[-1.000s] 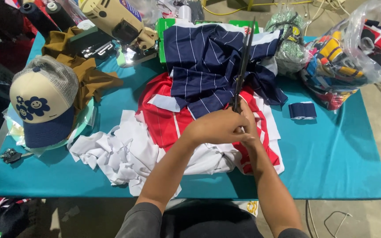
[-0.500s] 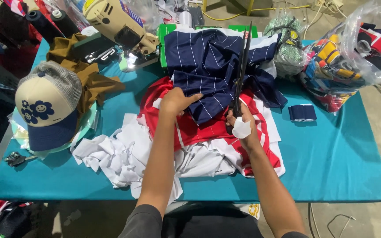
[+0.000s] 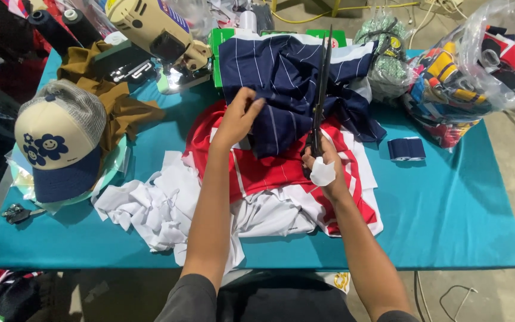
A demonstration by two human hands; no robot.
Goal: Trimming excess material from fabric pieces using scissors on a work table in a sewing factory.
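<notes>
I see my right hand [image 3: 323, 167] closed around the scissors [image 3: 320, 95], blades closed and pointing to 12 o'clock, long axis running straight up the navy cloth [image 3: 287, 77]; my left hand [image 3: 239, 116], at 10 o'clock from that grip, pinches the cloth's near edge beside the blades, over the red shirt [image 3: 257, 173] on the teal surface [image 3: 448, 226].

We find free desk [image 3: 466, 226] on the right, past the small navy piece [image 3: 406, 149]; the cap [image 3: 58, 143], sewing machine [image 3: 156, 33] and plastic bag [image 3: 478, 65] block the other sides.
</notes>
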